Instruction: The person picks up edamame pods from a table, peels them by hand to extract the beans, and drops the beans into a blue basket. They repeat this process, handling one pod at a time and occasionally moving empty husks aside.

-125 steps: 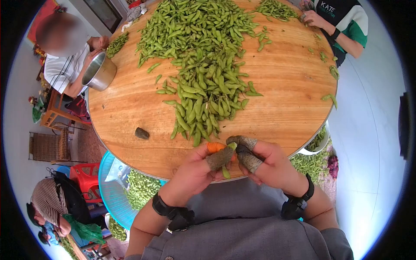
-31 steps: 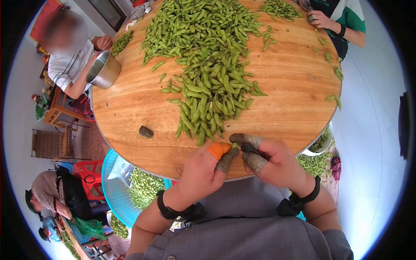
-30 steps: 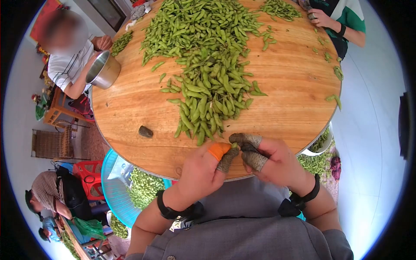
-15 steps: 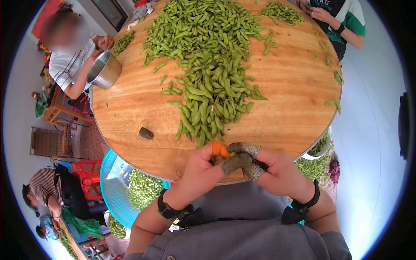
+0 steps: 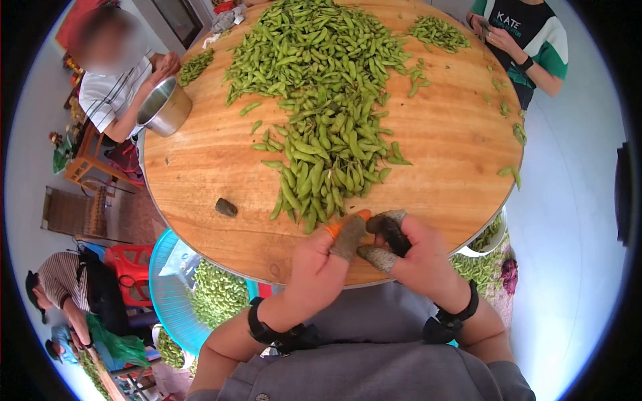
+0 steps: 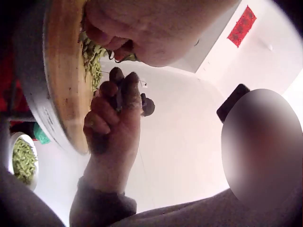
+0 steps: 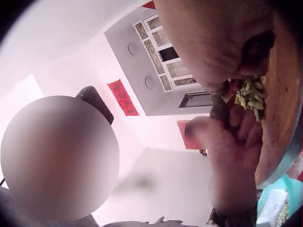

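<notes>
Above the near edge of the round wooden table (image 5: 455, 174), my two hands face each other. My left hand (image 5: 311, 267) has an orange cover on one finger and a grey cover on the thumb, drawn together. In the left wrist view a bit of green pod (image 6: 129, 57) shows at its fingers; from the head view the thumb hides it. My right hand (image 5: 424, 257), with worn grey and dark covers, is bent close beside the left, thumb and forefinger apart, nothing seen between them. A heap of green pods (image 5: 321, 134) lies just beyond the hands.
A loose dark finger cover (image 5: 226, 208) lies on the table's left part. A person holds a metal pot (image 5: 165, 108) at the left edge; another stands at the upper right. Below are a blue basket (image 5: 167, 294) of pods, a white bucket (image 5: 483, 250) and red chair (image 5: 130, 271).
My fingertips have separated somewhat from their overlap of half a second ago, and the pod between them no longer shows in the head view. The person at the upper right has moved.
</notes>
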`<state>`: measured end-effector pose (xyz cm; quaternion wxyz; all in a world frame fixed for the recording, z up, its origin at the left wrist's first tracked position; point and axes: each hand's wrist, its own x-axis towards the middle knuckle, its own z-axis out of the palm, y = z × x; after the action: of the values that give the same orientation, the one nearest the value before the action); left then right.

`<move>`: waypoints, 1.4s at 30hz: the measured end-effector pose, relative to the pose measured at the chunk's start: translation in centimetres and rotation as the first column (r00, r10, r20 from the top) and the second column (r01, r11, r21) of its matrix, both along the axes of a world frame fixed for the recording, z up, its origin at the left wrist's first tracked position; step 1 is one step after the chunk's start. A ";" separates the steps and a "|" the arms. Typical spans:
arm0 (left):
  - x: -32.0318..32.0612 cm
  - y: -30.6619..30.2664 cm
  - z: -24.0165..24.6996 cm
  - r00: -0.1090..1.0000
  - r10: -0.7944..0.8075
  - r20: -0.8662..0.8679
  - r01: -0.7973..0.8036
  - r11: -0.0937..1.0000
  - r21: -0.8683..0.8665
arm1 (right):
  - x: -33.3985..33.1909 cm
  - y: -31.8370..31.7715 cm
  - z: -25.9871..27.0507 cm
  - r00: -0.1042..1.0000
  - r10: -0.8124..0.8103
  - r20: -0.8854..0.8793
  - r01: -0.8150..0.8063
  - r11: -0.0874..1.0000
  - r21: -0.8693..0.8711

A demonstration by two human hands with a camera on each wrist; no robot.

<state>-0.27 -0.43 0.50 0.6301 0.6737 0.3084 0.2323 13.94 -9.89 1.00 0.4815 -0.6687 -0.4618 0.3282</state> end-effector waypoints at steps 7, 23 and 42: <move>0.4 -0.5 -1.1 0.975 -0.108 0.192 0.106 0.994 0.023 | -0.6 -0.1 -1.7 0.999 -0.052 0.004 0.051 0.992 0.111; 0.6 -1.1 -0.7 0.921 -0.255 -0.294 0.369 0.808 0.459 | 2.2 -2.1 -1.8 0.915 0.136 0.379 -0.205 0.968 0.148; 0.8 -1.1 -0.4 0.919 -0.376 0.114 0.384 0.798 -0.464 | 6.3 -0.8 0.0 0.768 0.511 -0.387 -0.559 0.829 -0.014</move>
<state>0.55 -1.51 0.07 0.8124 0.5436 0.2095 0.0234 20.24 -10.71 1.03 0.4012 -0.4651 -0.5130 0.5996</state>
